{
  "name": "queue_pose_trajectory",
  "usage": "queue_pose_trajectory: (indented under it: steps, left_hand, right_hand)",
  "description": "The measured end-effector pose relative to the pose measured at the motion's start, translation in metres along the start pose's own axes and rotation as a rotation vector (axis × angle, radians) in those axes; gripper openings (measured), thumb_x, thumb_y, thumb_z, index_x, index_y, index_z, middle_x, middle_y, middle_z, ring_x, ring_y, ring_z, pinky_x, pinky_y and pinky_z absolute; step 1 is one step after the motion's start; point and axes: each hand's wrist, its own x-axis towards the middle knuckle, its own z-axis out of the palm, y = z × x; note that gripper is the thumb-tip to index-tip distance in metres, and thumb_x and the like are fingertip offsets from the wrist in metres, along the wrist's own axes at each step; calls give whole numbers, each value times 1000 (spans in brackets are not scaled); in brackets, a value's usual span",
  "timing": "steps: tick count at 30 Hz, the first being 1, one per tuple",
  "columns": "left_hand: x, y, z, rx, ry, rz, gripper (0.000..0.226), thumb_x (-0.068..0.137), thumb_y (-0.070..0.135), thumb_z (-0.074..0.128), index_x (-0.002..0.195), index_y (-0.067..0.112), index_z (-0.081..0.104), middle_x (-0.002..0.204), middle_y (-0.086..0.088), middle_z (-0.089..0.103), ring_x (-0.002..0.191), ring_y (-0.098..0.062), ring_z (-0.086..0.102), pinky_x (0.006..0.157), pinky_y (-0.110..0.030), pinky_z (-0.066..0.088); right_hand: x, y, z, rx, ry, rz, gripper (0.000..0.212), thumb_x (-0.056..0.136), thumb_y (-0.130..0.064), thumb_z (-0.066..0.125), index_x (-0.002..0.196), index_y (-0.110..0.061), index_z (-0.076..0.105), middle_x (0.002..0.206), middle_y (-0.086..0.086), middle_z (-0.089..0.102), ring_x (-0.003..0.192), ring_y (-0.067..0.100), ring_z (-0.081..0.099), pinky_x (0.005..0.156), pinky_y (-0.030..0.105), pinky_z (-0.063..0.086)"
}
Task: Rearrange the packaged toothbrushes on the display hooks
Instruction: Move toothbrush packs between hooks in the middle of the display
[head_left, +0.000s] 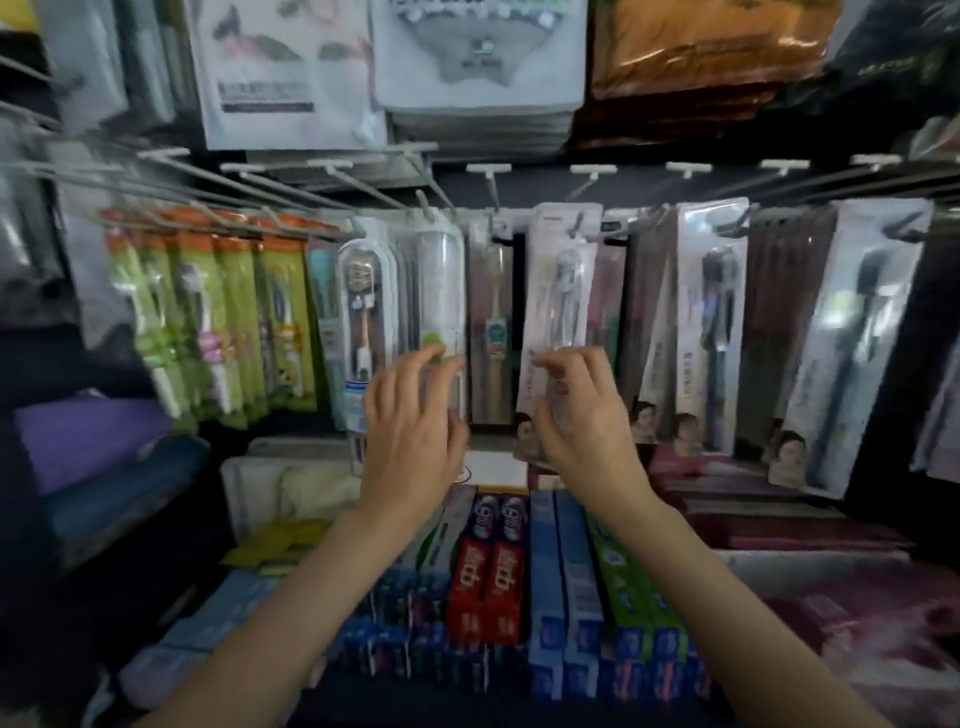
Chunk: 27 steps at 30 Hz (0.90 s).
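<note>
The packaged toothbrushes (561, 291) were seen hanging in crowded rows on the display hooks (488, 179), above boxed toothpaste (488, 561) on the shelf. The left hand (410, 431) was held against a clear tube pack (439, 291), fingers curled loosely. The right hand (582, 415) pinched a pale carded pack's lower part. Sorting was judged unfinished; most packs looked untouched.

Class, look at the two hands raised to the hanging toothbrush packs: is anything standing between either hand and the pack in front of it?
Nothing visible. The left hand is at the clear-tube pack; the right hand is at the white-card pack.
</note>
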Motion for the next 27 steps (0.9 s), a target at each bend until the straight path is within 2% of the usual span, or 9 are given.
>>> queue_pose_trajectory:
  steps: [5, 8, 11, 14, 17, 18, 20, 24, 27]
  left_hand:
    - [-10, -3, 6, -48, -25, 85, 41, 82, 14, 44, 122, 11, 47, 124, -12, 47, 115, -26, 40, 99, -37, 27]
    - [-10, 13, 13, -125, -29, 119, 39, 83, 15, 39, 121, 12, 46, 126, -11, 45, 117, -26, 39, 98, -38, 26]
    - [-13, 39, 20, -194, -29, 235, 36, 83, 11, 43, 118, 10, 49, 124, -10, 46, 114, -26, 40, 98, -39, 29]
    - [-17, 60, 29, -258, -66, 249, 36, 82, 8, 46, 118, 8, 52, 122, -11, 48, 113, -26, 42, 96, -38, 32]
    - [-18, 79, 39, -283, -113, 268, 36, 82, 10, 42, 117, 9, 49, 122, -10, 46, 113, -27, 42, 96, -38, 33]
    - [-19, 85, 41, -293, -129, 274, 37, 81, 10, 42, 118, 9, 49, 123, -10, 46, 113, -27, 43, 96, -39, 33]
    - [-18, 96, 44, -316, -142, 281, 38, 81, 10, 42, 118, 8, 51, 123, -12, 48, 112, -27, 44, 96, -39, 33]
    - [-12, 108, 49, -314, -119, 298, 37, 81, 11, 40, 116, 8, 51, 122, -11, 48, 112, -26, 42, 97, -37, 31]
    - [-13, 118, 55, -307, -143, 295, 38, 81, 12, 40, 118, 11, 46, 122, -12, 48, 112, -27, 42, 95, -37, 30]
  right_hand:
    - [-8, -4, 12, 15, 32, 26, 25, 84, 3, 56, 109, -2, 54, 105, 9, 47, 92, 16, 50, 83, 15, 39]
    - [-15, 3, -8, -19, 63, 40, 22, 87, -3, 49, 108, -3, 55, 103, 7, 47, 87, 13, 51, 79, 17, 43]
    - [-30, 20, -42, -61, 72, 114, 22, 81, 3, 45, 99, -3, 57, 96, 2, 51, 79, 9, 51, 72, 11, 41]
    - [-58, 56, -77, -163, -224, 292, 25, 80, 6, 45, 99, -3, 60, 88, 4, 61, 83, 25, 61, 68, 17, 40]
    - [-88, 93, -95, -424, -807, 516, 39, 85, 0, 47, 123, -7, 53, 120, 13, 59, 113, 31, 54, 87, 30, 40]
    - [-98, 100, -98, -517, -923, 577, 41, 87, -3, 47, 128, -8, 48, 129, 12, 54, 119, 29, 50, 92, 31, 38]
    - [-113, 111, -101, -617, -1008, 617, 45, 89, -4, 46, 134, -9, 41, 137, 10, 46, 123, 28, 46, 96, 31, 36]
    - [-125, 131, -105, -592, -852, 561, 62, 86, -5, 50, 143, -15, 26, 143, 10, 32, 125, 33, 38, 101, 36, 35]
    - [-125, 137, -94, -760, -940, 469, 60, 90, -11, 47, 144, -25, 25, 147, 3, 26, 128, 32, 30, 102, 40, 33]
